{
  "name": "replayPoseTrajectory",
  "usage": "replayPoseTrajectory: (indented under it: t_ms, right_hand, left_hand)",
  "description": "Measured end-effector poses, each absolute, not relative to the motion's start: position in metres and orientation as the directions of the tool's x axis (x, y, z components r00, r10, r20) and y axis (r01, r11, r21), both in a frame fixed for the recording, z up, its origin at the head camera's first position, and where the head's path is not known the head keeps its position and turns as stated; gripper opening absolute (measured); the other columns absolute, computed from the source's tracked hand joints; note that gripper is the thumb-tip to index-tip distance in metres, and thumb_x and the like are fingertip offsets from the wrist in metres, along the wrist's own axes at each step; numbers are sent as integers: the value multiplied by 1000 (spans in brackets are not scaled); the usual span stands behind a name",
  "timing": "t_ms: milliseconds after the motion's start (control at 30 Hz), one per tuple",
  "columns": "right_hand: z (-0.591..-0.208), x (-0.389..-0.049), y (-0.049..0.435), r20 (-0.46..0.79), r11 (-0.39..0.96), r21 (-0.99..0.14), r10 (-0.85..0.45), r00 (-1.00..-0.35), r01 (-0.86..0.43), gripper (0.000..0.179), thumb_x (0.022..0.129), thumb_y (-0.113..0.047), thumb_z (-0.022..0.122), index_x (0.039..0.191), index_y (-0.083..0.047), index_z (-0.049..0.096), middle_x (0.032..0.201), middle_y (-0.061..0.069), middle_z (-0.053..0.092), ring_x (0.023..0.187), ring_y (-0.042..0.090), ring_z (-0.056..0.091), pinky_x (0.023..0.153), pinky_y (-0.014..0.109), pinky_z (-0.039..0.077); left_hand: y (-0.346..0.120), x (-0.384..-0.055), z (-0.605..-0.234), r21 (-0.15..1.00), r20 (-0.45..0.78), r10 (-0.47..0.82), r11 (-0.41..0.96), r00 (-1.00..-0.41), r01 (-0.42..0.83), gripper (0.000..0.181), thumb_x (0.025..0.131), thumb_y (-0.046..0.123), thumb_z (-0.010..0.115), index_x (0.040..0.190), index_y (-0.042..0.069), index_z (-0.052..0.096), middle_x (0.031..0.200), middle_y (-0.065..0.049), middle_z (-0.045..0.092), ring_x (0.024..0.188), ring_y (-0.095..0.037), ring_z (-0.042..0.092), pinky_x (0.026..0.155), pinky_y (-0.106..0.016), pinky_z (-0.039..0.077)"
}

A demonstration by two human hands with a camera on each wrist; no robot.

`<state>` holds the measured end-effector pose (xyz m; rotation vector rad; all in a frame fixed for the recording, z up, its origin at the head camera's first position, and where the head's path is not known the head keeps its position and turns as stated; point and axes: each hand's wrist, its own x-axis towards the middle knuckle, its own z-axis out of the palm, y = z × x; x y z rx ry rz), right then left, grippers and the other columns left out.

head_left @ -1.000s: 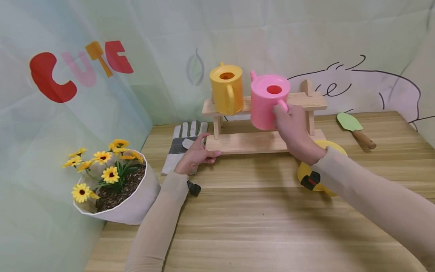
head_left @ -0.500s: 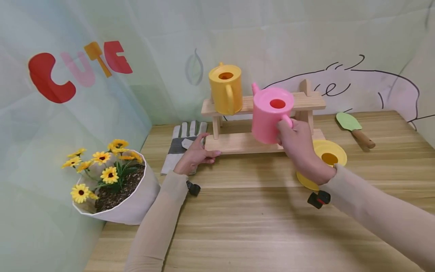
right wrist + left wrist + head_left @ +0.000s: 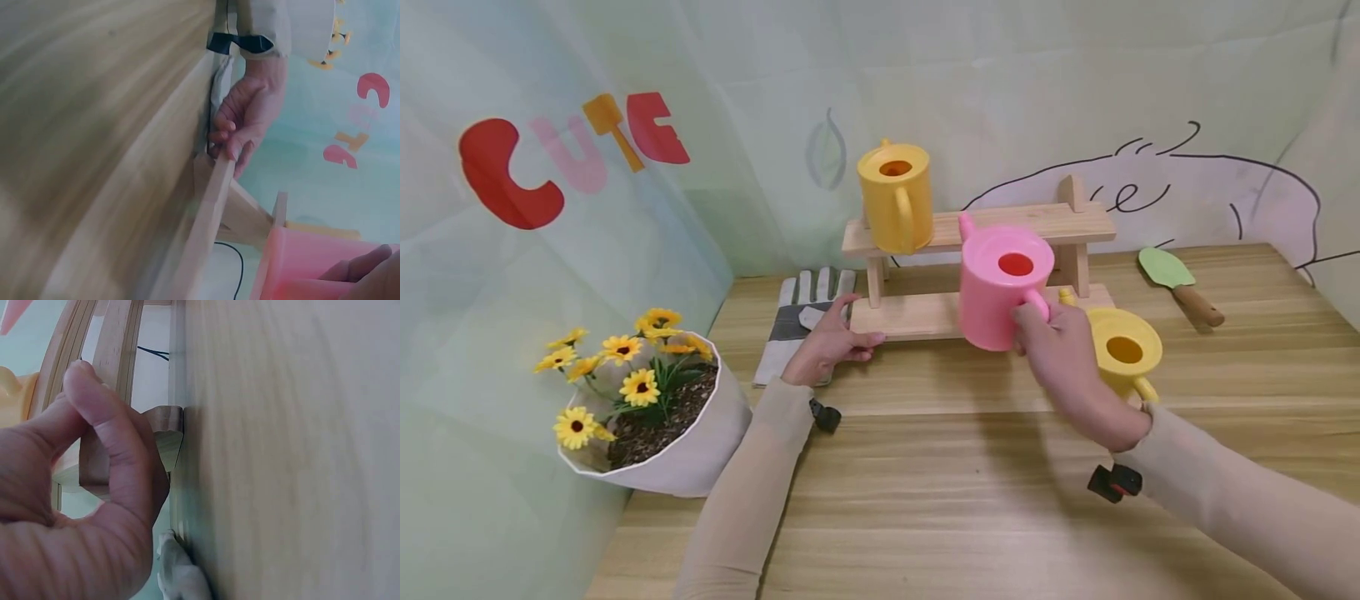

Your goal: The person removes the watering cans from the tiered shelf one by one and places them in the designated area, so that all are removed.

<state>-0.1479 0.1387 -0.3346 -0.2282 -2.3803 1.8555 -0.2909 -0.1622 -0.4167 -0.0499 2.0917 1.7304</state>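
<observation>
My right hand (image 3: pixel 1071 367) grips the handle of a pink watering can (image 3: pixel 988 300), held upright in front of the two-tier wooden shelf (image 3: pixel 925 317). In the right wrist view the pink watering can (image 3: pixel 306 259) fills the lower right corner, with fingertips by its handle. At the shelf's left end, my left hand (image 3: pixel 831 342) holds the lower board between thumb and fingers; the right wrist view shows this left hand (image 3: pixel 247 119) at the board's end. A yellow watering can (image 3: pixel 917 200) stands on the upper board at left. Another yellow watering can (image 3: pixel 1123 333) is on the table, partly behind my right hand.
A work glove (image 3: pixel 790 333) lies left of the shelf, partly under my left hand. Nearer left is a white pot (image 3: pixel 700 450) of yellow flowers (image 3: pixel 640 387). A green trowel (image 3: pixel 1180 287) with a wooden handle lies at right on the wooden table (image 3: pixel 970 517).
My right hand has lowered the pink watering can from upper-board height and brought it toward me, uncovering more of the yellow can on the table. My left hand stays at the shelf's end.
</observation>
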Motion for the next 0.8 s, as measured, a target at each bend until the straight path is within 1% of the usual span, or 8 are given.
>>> replayPoseTrajectory:
  t_ms: [133,400,633,800]
  right_hand:
    - [-339,-143,138,-47,226,-970,184,-982,89,36,112,-29,48,87,-4,59,68,-1,58,61,17,44,50,28,35]
    - [-348,-134,139,-100,242,-959,192,-976,145,38,113,-33,49,90,-5,61,71,-2,58,64,17,46,52,28,37]
    - [-359,-128,140,-141,237,-952,226,-964,195,41,112,-32,50,82,-6,61,68,-1,58,65,17,47,53,29,38]
    - [-366,-123,140,-164,226,-949,236,-958,219,41,113,-31,51,81,-7,60,67,0,57,64,17,47,54,28,38]
  left_hand:
    - [-163,-291,-417,931,-342,237,219,-909,-293,102,98,-2,79,174,22,15,84,-4,74,58,-9,65,58,-18,58]
    - [-162,-292,-417,931,-341,234,216,-911,-293,100,98,-2,78,173,22,16,82,-4,75,57,-9,64,57,-18,58]
    - [-162,-293,-419,928,-345,233,228,-909,-294,101,98,-1,79,173,22,16,81,-3,73,57,-8,64,57,-17,58]
    - [-162,-293,-419,928,-347,234,229,-908,-295,101,98,-1,79,173,23,16,81,-4,72,58,-8,64,58,-17,58]
